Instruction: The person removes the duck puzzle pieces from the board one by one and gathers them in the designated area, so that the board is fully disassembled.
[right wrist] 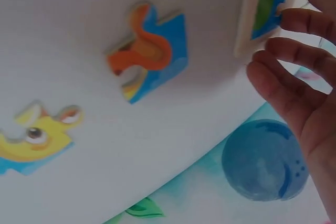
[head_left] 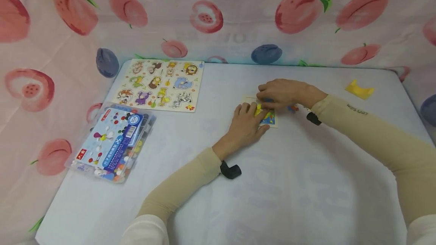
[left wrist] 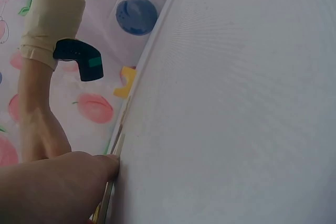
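A small wooden jigsaw board [head_left: 271, 120] with a light frame and a blue, green and yellow picture lies under both hands. My left hand [head_left: 246, 123] rests on its near left part with the fingers extended. My right hand [head_left: 284, 93] reaches over the far side, fingertips on the picture. In the right wrist view, the lower fingers [right wrist: 296, 51] are loosely straight beside the board's frame [right wrist: 245, 19]. Two loose jigsaw pieces lie near the right hand, an orange and blue one [right wrist: 157, 51] and a yellow one with an eye [right wrist: 44, 137].
A wooden animal puzzle board [head_left: 160, 86] lies at the back left. In front of it stands a clear plastic box [head_left: 110, 143] of molecule model parts. A yellow notched piece [head_left: 360, 90] sits at the back right. Patterned cloth [head_left: 238, 18] hangs behind the table.
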### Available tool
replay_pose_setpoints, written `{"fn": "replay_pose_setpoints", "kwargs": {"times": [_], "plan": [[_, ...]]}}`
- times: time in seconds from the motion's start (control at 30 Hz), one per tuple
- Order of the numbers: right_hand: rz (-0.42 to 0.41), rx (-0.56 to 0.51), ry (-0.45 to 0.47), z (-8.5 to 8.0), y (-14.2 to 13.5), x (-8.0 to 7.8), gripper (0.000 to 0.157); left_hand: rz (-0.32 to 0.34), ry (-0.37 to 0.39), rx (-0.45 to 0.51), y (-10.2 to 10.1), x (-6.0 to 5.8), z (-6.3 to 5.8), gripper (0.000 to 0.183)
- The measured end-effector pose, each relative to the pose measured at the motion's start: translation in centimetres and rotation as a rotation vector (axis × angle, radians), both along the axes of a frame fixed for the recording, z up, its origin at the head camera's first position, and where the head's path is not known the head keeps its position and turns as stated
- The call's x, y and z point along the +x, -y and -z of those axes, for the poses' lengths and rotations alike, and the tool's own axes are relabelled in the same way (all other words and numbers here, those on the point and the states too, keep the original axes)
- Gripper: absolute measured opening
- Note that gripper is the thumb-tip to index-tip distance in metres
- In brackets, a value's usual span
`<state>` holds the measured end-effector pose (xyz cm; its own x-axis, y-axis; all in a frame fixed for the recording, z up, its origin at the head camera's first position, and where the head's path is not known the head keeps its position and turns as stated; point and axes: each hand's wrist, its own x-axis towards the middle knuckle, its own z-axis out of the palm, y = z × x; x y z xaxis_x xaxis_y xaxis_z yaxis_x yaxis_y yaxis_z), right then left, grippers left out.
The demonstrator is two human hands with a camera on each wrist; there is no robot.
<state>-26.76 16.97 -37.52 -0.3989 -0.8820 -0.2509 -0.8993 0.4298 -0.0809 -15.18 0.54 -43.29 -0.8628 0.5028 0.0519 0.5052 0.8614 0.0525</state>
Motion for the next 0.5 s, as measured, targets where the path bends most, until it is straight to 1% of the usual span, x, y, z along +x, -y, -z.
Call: {"fn": "replay_pose_setpoints", "kwargs": {"times": [0.1, 0.2, 0.33, 0.5], "plan": [[-0.006, 0.016, 0.01, -0.22, 0.09, -0.08, 0.012, 0.004, 0.006, 0.009, -0.14, 0.01, 0.05, 0.058], [0.017, 0.04, 0.04, -0.46, 0.28, -0.18, 0.009, 0.008, 0.008, 0.015, -0.22, 0.0, 0.11, 0.058], [0.084, 0.049, 0.105, -0.75, 0.4, -0.19, 0.008, 0.005, -0.001, 0.015, -0.17, -0.03, 0.11, 0.056], [0.174, -0.008, 0.172, -0.41, -0.18, -0.1, 0.014, -0.005, 0.009, 0.009, -0.03, 0.03, 0.07, 0.056]]}}
